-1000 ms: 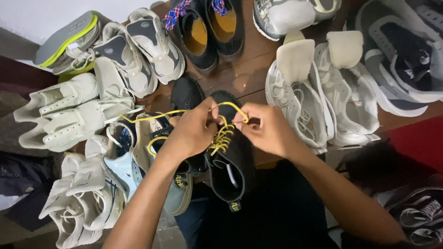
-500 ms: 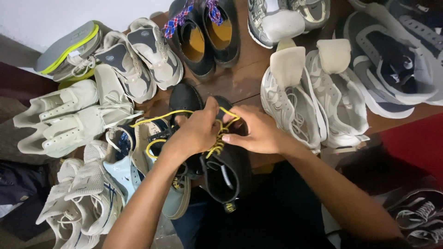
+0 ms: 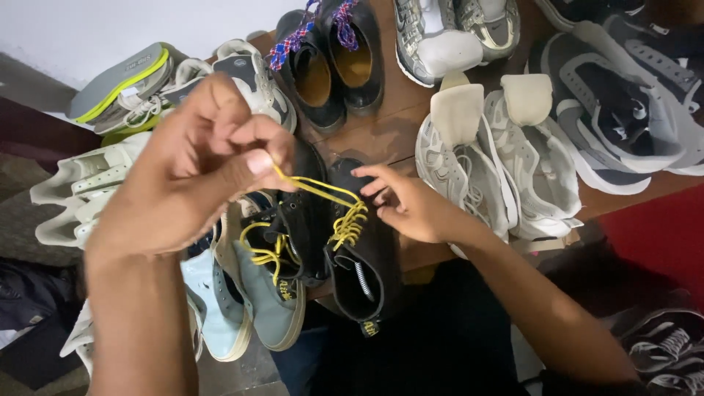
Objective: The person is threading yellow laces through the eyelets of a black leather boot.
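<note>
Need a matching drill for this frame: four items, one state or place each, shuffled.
Items:
1. left hand
2. right hand
3. yellow lace
4. black shoes with plaid laces

States:
A. rests on the black boot
B. raised, pinching the lace
C. far side of the table, untouched
D. stretched from boot to raised fingers

Pairs: 1-B, 2-A, 3-D, 4-C

Black shoes (image 3: 334,62) with orange insoles at the bench (image 3: 389,121) far edge; white sneakers (image 3: 499,161) right; grey sneakers (image 3: 623,103) far-right corner; red cloth (image 3: 660,227).
</note>
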